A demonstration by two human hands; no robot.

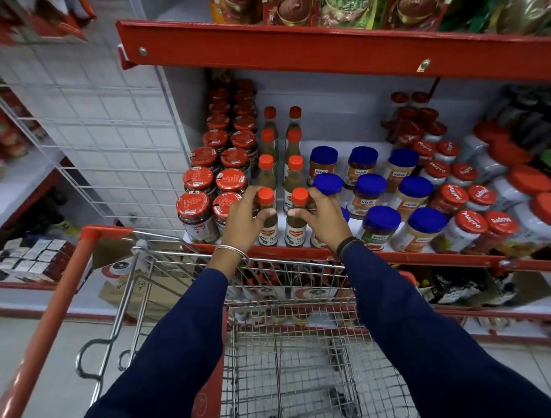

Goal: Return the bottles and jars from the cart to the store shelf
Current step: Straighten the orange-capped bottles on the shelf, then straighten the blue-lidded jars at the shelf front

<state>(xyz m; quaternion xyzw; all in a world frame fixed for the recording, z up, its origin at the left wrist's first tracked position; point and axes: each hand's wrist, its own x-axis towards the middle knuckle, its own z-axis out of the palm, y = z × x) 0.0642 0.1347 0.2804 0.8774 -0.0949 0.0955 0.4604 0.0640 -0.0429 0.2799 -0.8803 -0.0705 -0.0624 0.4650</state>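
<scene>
Two slim sauce bottles with orange caps stand at the front edge of the middle shelf (396, 256). My left hand (243, 218) is wrapped around the left bottle (267, 220). My right hand (323, 221) grips the right bottle (297, 222). Both bottles are upright, at the front of two rows of the same bottles (266, 165). Below my arms is the wire cart (305, 349); its basket shows no bottles or jars in view.
Red-lidded jars (201, 209) stand left of the bottles, blue-lidded jars (382, 223) and red-lidded white jars (470, 225) to the right. A red shelf (324, 48) with pouches hangs overhead. A white wire grid panel (112, 127) closes the left side. The cart's red handle (46, 329) is at lower left.
</scene>
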